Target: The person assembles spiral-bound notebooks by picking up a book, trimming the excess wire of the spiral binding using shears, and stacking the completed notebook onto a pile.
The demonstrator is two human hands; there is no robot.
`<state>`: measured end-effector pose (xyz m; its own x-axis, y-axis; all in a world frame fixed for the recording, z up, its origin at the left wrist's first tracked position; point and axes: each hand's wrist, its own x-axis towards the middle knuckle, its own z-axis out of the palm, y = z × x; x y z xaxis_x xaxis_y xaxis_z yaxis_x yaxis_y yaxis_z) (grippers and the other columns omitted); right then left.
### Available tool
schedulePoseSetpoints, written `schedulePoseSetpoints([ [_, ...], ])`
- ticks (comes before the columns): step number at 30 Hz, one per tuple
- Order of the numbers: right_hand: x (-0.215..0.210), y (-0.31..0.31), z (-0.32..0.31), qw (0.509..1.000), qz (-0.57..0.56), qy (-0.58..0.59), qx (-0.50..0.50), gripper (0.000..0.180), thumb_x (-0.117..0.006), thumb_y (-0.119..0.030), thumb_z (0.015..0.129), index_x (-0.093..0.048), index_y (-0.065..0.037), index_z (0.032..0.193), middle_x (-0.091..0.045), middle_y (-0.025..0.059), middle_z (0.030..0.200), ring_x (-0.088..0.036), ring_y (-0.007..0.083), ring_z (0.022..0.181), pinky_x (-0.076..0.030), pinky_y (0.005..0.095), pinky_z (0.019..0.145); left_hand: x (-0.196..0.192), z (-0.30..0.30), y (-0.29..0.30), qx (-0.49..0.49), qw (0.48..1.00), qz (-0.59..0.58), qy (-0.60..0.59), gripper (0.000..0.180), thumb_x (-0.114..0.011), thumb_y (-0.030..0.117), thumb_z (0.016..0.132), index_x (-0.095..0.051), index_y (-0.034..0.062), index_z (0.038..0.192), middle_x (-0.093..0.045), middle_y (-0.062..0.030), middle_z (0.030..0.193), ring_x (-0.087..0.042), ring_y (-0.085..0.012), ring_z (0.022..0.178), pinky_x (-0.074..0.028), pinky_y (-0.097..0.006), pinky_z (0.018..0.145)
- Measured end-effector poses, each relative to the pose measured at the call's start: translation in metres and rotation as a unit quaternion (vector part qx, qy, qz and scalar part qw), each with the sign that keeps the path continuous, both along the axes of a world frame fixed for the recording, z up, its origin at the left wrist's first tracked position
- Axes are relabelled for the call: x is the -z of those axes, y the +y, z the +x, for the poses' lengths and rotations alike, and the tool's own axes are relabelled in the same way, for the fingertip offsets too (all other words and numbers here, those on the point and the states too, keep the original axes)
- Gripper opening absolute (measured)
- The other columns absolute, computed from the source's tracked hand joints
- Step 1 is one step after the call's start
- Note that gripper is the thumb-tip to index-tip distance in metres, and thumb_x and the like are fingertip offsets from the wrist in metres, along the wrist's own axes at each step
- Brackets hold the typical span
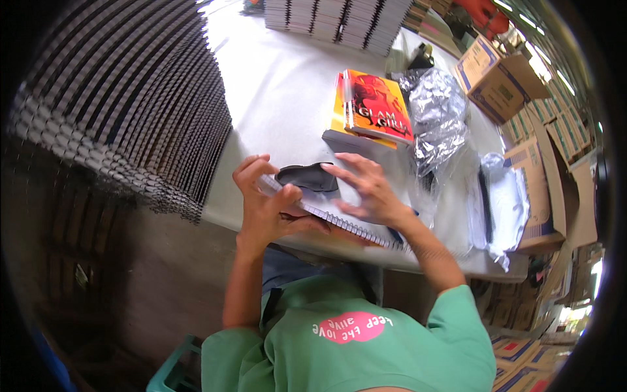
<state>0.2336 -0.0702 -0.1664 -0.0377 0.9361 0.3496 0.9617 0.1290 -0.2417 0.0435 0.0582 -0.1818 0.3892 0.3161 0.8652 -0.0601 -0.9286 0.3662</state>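
Observation:
A spiral-bound notebook (349, 224) is tilted up at the table's near edge, its coil toward me and white pages showing. My left hand (266, 208) grips its left end, with the thumb on the page side and the other fingers around the edge. Just beyond the pages is a dark, rounded, flat shape (307, 177); I cannot make out what it is. My right hand (370, 194) has its fingers spread over the pages, one fingertip at the dark shape's right end. Part of the notebook's orange cover shows beneath it.
Two notebooks with red and yellow covers (379, 108) lie farther back. Tall stacks of spiral-bound notebooks stand at left (150, 98) and at the far edge (333, 23). Crumpled clear plastic (437, 104), white plastic bags (503, 202) and open cardboard boxes (499, 78) are at right.

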Motion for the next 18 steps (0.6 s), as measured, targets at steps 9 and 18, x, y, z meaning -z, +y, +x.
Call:
schedulePoseSetpoints([
  [9,0.034,0.051,0.024,0.973,-0.05,0.218,0.064,0.035,-0.059,-0.006,0.073,-0.063,-0.01,0.107,-0.063,0.0112,0.072,-0.063,0.0245,0.062,-0.05,0.032,0.061,-0.027,0.008,-0.017,0.046,0.984,-0.17,0.033,0.055,-0.088,0.04,0.044,-0.057,0.0105,0.079,-0.028,-0.0217,0.13,-0.025,-0.0401,0.124,-0.031,-0.05,0.097],
  [18,-0.018,-0.002,-0.006,0.821,-0.032,0.563,-0.087,0.013,-0.056,0.004,0.076,-0.067,0.001,0.081,-0.066,0.0123,0.079,-0.062,0.0194,0.073,-0.049,0.0279,0.071,-0.021,0.007,-0.015,0.044,0.985,-0.163,0.028,0.052,-0.088,0.036,0.042,-0.055,0.0095,0.072,-0.03,-0.0187,0.128,-0.031,-0.0369,0.119,-0.034,-0.043,0.091],
])
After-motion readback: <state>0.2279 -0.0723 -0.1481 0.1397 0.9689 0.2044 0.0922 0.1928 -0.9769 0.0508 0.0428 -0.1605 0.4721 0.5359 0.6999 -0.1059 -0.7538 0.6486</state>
